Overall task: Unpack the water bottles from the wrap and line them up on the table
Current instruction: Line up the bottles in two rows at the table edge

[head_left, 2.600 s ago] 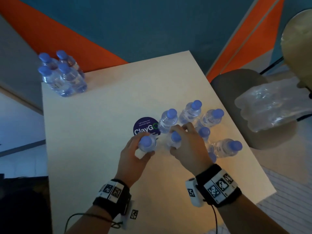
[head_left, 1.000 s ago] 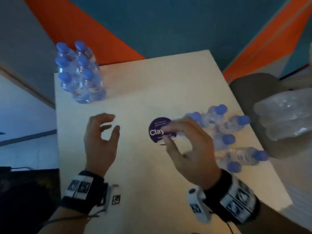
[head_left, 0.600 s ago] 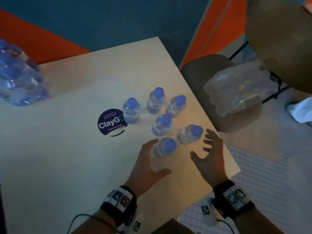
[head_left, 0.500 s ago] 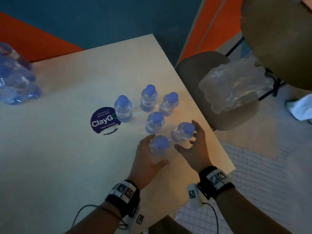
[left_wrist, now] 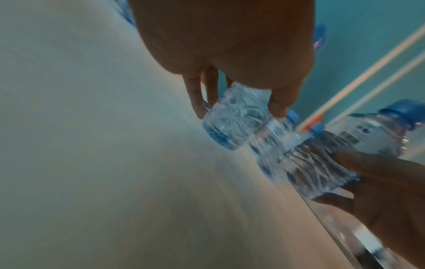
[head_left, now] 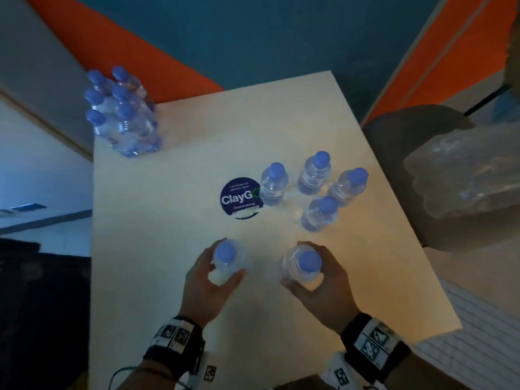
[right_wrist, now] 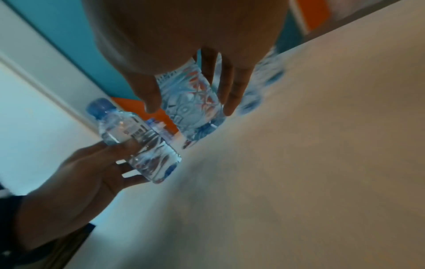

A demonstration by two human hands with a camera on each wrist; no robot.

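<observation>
My left hand grips a small clear water bottle with a blue cap, held upright just above the cream table. My right hand grips a second such bottle beside it. The left wrist view shows my fingers curled round the first bottle. In the right wrist view my fingers wrap the second bottle. Several loose bottles stand behind my hands, right of a round purple sticker. A cluster of several bottles stands at the far left corner.
The crumpled clear wrap lies on a dark chair right of the table. The table's right edge runs close to my right hand. Orange and teal wall panels rise behind the table.
Half a second ago both hands reached open round the nearest two bottles. Now each hand grips one, and both bottles have come nearer to me, apart from the loose group.
</observation>
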